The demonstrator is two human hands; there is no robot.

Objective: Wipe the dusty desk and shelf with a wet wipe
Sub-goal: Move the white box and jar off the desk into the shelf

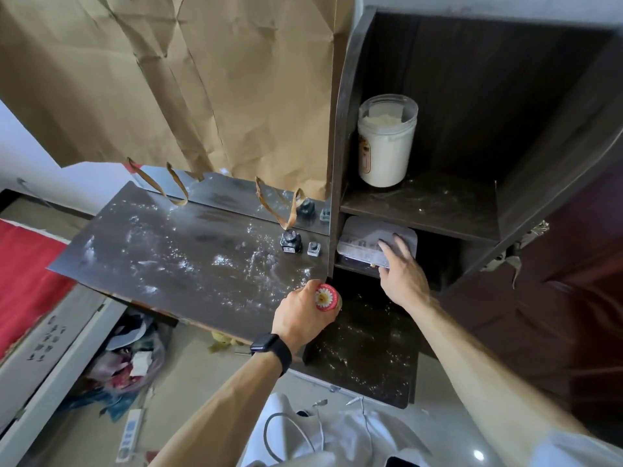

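Observation:
The dark desk top [175, 251] is speckled with white dust. To its right stands a dark shelf unit [421, 203], dusty on its boards too. My left hand [303, 318], with a black watch on the wrist, grips a small jar with a red daisy lid [325, 297] at the desk's right front corner. My right hand [401, 271] reaches into the lower shelf compartment, fingers on a dusty grey flat box [367, 237], apparently gripping its edge. No wet wipe is in view.
A white-filled plastic jar [386, 143] stands on the upper shelf board. Two small ink bottles [291, 241] sit at the desk's back right by a mirror. Brown paper [175, 79] hangs above. A dusty lower board [367, 352], a power strip and clutter lie below.

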